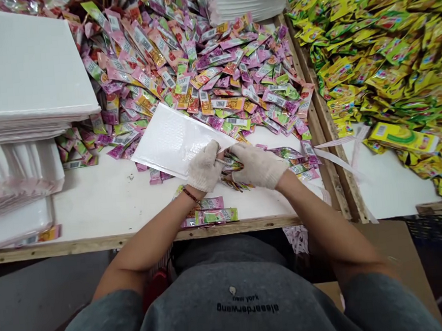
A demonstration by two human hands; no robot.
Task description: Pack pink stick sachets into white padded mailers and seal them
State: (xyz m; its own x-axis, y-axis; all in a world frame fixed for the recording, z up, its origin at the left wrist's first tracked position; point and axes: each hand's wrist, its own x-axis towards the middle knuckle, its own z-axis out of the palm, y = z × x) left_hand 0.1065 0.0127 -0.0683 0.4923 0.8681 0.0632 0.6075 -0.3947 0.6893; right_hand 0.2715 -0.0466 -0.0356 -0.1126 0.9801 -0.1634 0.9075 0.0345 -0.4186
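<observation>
Both my hands wear white knit gloves. My left hand [205, 167] is closed on the near edge of a white bubble mailer [169, 139] that lies tilted on the white table [105, 200]. My right hand [258, 165] is closed over a bundle of small colourful sachets [234, 177] right at the mailer's mouth. A large heap of pink, green and orange sachets [197, 55] covers the table behind the mailer. A few sachets [212, 216] lie near the front edge below my wrists.
Stacks of white bubble mailers [18, 74] stand at the left, with more below them [11, 177] and another stack at the back [250, 0]. A wooden divider [323, 127] separates a heap of yellow packets [383, 45] at the right. White paper strips [339, 159] lie across the divider.
</observation>
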